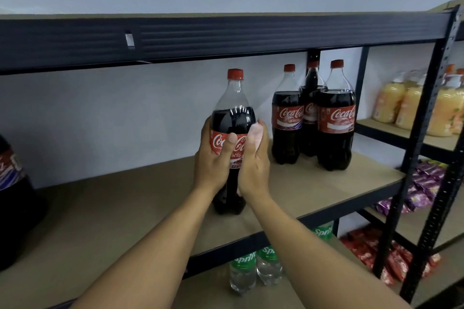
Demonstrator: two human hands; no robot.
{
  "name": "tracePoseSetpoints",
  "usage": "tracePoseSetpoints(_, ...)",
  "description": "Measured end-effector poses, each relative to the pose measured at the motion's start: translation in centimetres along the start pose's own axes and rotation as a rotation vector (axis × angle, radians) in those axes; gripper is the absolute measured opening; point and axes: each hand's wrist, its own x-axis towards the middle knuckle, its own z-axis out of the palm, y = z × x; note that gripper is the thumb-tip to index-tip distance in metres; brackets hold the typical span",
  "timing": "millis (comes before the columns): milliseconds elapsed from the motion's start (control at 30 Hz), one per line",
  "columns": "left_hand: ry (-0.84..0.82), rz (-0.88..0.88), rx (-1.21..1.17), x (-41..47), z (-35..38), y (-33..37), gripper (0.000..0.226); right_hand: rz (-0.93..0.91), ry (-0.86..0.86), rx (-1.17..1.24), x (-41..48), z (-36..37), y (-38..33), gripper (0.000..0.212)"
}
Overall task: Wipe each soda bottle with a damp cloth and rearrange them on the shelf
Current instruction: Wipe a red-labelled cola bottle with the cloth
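Observation:
A large cola bottle point(233, 118) with a red cap stands upright on the brown shelf board point(120, 203). My left hand point(213, 158) grips it around the red label, thumb across the front. My right hand point(254, 158) presses a small pale cloth point(256, 133) against the bottle's right side, fingers curled round the cloth. Three more cola bottles point(336, 118) stand grouped at the right end of the same shelf. Another cola bottle point(12, 183) is cut off at the left edge.
A dark metal beam point(200, 37) of the upper shelf runs overhead. Green-labelled clear soda bottles point(242, 273) stand on the shelf below. A black upright post point(426, 133) divides off a neighbouring rack with orange drink bottles point(411, 105) and snack packets point(421, 188).

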Motion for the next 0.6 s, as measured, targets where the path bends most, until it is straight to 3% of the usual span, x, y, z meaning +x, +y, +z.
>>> tracePoseSetpoints(233,0.041,-0.027,-0.101,0.0,-0.4,-0.5,0.083,0.032,-0.040,-0.057,-2.4,0.1,3.9,0.056)
tracePoseSetpoints(367,0.036,-0.024,-0.118,0.1,-0.3,-0.7,0.082,-0.024,-0.088,-0.186,-1.6,-1.3,3.9,0.051)
tracePoseSetpoints(500,0.019,-0.025,-0.125,0.2,-0.4,-1.3,0.076,-0.069,-0.094,-0.642,1.9,-4.5,4.5,0.060)
tracePoseSetpoints(600,-0.001,-0.036,-0.152,0.5,-0.5,-1.6,0.076,0.042,-0.255,-1.009,3.5,-6.6,5.8,0.062)
